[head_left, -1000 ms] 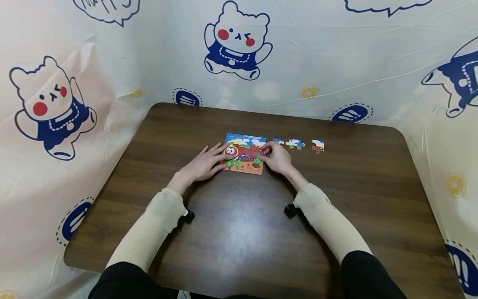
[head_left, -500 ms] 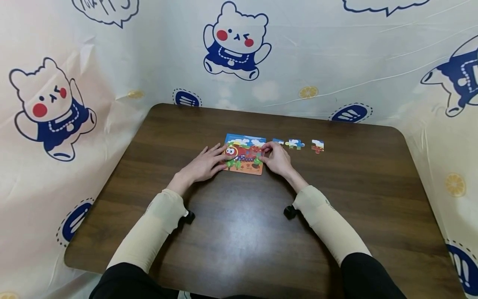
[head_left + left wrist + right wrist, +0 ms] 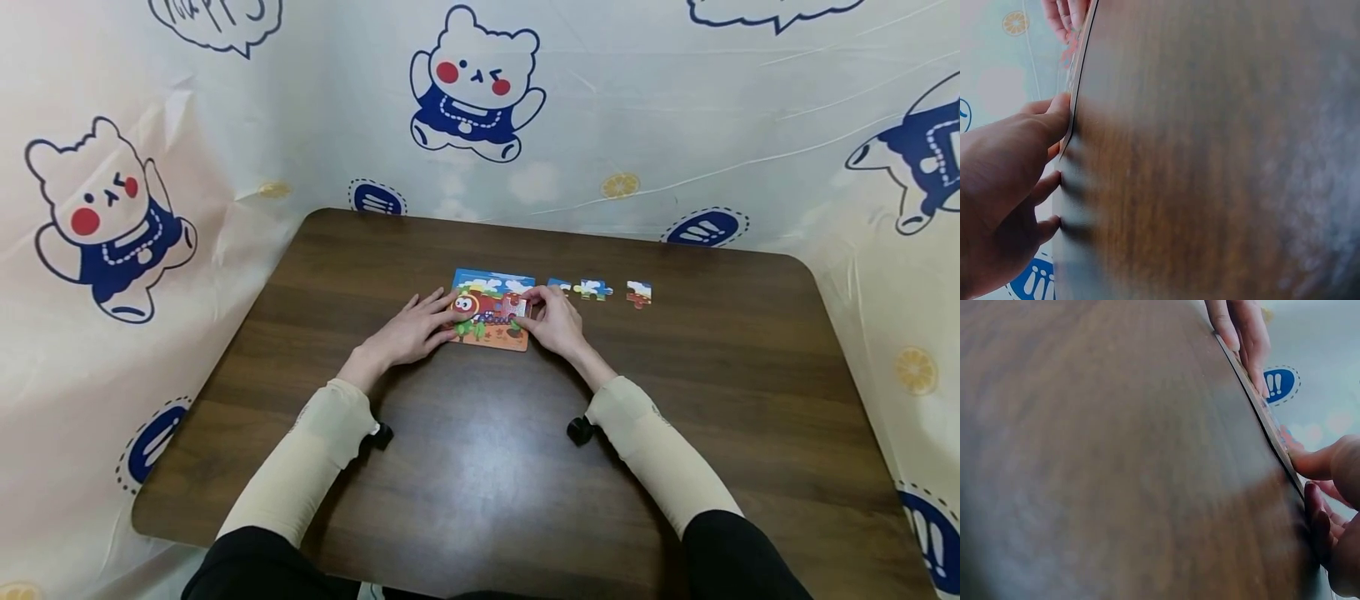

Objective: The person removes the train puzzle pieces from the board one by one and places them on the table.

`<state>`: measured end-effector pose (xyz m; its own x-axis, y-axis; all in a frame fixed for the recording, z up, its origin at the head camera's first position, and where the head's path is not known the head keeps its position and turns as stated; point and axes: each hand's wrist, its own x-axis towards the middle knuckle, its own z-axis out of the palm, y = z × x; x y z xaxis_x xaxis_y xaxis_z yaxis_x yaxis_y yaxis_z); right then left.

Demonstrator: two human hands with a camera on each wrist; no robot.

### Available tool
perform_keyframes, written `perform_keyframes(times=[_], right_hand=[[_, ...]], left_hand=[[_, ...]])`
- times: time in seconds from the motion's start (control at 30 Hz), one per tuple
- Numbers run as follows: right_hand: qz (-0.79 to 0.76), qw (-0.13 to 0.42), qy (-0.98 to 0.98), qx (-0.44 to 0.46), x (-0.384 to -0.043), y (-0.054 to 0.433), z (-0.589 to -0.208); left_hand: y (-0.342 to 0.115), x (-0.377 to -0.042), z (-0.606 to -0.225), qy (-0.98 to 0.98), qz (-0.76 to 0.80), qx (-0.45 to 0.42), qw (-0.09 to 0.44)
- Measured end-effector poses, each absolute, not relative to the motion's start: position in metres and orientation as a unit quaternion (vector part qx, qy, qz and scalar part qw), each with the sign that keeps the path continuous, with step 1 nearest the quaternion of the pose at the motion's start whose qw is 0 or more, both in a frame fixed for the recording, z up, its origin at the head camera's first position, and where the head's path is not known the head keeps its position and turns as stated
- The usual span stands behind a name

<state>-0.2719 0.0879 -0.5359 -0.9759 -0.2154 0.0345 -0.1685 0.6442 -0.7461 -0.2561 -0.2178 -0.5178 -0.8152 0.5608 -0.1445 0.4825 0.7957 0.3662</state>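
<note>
Puzzle [image 3: 491, 315], thin, rectangular, on grained table [image 3: 480, 450], left grip [image 3: 408, 331] straight-fingered atop, right grip [image 3: 557, 321] pinched round edge

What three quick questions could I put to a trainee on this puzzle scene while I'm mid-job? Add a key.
1. How many loose pieces lie to the right of the puzzle in the head view?

2. True or false: both hands are clear of the puzzle.

3. What do the loose pieces lie on?
A) a sleeve
B) the table
C) the left hand

Key:
1. Three; the nearest is partly hidden by the right hand.
2. False; the left hand rests on the puzzle's left side and the right hand touches its right side.
3. B
</note>
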Motion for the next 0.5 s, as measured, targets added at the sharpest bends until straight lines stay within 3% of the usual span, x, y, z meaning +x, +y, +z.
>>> perform_keyframes(times=[0.23, 0.5], right_hand=[[-0.47, 0.007, 0.875, -0.113, -0.2728, 0.0913, -0.5415], [-0.536, 0.032, 0.838, -0.095, -0.2784, 0.0982, -0.5386]], left_hand=[[-0.2175, -0.2558, -0.5175, 0.939, 0.16, 0.282, 0.117], [-0.2181, -0.2559, -0.519, 0.938, 0.167, 0.281, 0.12]])
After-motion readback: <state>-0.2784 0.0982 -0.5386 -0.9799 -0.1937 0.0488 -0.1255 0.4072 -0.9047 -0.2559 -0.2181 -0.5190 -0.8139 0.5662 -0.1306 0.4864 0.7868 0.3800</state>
